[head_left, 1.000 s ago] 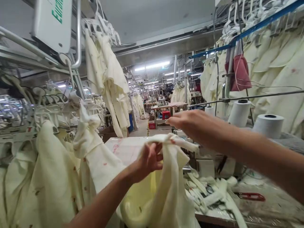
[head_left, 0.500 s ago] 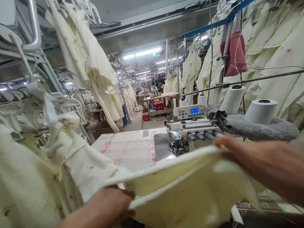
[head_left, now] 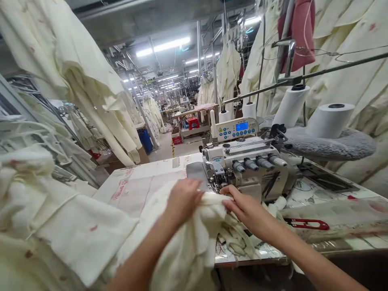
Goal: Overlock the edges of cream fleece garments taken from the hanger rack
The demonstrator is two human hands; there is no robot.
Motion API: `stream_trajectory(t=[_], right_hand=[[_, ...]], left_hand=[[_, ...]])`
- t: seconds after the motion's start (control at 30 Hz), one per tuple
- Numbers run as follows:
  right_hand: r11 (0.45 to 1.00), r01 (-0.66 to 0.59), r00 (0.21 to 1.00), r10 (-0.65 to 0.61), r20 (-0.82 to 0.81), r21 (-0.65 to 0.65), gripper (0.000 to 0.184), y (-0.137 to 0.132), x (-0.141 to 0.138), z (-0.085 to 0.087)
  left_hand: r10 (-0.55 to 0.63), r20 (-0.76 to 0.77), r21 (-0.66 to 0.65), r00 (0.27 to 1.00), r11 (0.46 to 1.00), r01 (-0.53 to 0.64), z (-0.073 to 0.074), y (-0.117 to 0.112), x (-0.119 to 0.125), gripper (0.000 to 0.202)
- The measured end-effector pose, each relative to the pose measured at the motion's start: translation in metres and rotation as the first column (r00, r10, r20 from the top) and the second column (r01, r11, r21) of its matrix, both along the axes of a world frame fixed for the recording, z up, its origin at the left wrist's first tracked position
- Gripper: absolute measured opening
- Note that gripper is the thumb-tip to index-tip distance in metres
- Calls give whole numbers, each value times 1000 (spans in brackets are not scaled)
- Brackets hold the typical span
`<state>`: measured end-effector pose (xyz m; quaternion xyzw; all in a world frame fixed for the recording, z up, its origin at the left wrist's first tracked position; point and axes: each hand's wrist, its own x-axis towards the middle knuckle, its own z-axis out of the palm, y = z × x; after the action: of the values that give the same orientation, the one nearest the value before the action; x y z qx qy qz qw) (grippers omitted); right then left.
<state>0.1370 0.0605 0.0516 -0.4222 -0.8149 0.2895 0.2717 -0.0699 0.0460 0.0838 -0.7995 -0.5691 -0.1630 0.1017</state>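
A cream garment (head_left: 188, 246) hangs over the table's front edge, its upper edge bunched close to the needle area of a white overlock sewing machine (head_left: 254, 173). My left hand (head_left: 184, 198) is closed on the cloth, slightly blurred, just in front of the metal plate (head_left: 197, 173). On the right, my right hand (head_left: 242, 204) pinches the garment's edge between thumb and fingers, right beside the presser foot. Some fingertips are hidden by the fabric. Below my right hand lie fabric trimmings (head_left: 239, 238).
Red thread snips (head_left: 309, 223) lie on the table at right. White thread cones (head_left: 330, 121) stand on a grey fluffy pad behind the machine. Cream garments hang at upper left (head_left: 75, 60), and more garments (head_left: 66, 226) are heaped at lower left.
The garment was stretched wide between my hands in front of the machine. Now both hands are close together at the needle area, with the cloth bunched and lowered. The view has shifted too.
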Motion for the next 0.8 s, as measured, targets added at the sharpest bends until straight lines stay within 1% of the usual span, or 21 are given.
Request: stream_trajectory(t=[0.03,0.07,0.1,0.17,0.23,0.3,0.37,0.47,0.5,0.57,0.7,0.8], right_hand=[[999,23,1000,-23,3,23,20,2,1,-5],[998,31,1000,-31,-2,53,19,3,3,-8],[996,35,999,-33,-15,84,19,4,5,-10],[992,35,999,-31,-42,117,20,8,8,-11],[995,25,998,-19,-56,98,21,12,11,-11],[999,34,998,-31,-53,41,21,17,13,-12],[994,104,995,-104,-2,21,20,22,14,-12],[966,238,961,-250,120,105,23,30,14,-14],[956,260,949,-279,148,137,24,33,14,-15],[944,267,940,-299,165,193,24,36,12,-21],[898,272,941,-324,102,345,23,38,9,-34],[859,270,950,-311,25,434,22,37,7,-41]], left_hand=[[-52,54,8,997,999,52,-15,-1,13,20],[-89,97,15,991,996,88,-26,-3,24,22],[-116,125,13,985,993,116,-33,-3,31,22],[-134,131,-14,982,991,137,-40,0,38,20],[-129,92,-55,987,989,135,-42,6,39,17],[-110,54,-97,992,989,115,-42,13,39,15],[-72,14,-124,997,990,73,-42,20,41,14],[9,-43,-148,999,989,-16,-43,28,47,12],[34,-54,-157,998,987,-42,-43,30,49,12],[78,-64,-169,995,982,-87,-42,34,52,12],[139,-83,-175,987,973,-152,-42,38,54,14],[147,-91,-165,985,973,-160,-45,38,55,14]])
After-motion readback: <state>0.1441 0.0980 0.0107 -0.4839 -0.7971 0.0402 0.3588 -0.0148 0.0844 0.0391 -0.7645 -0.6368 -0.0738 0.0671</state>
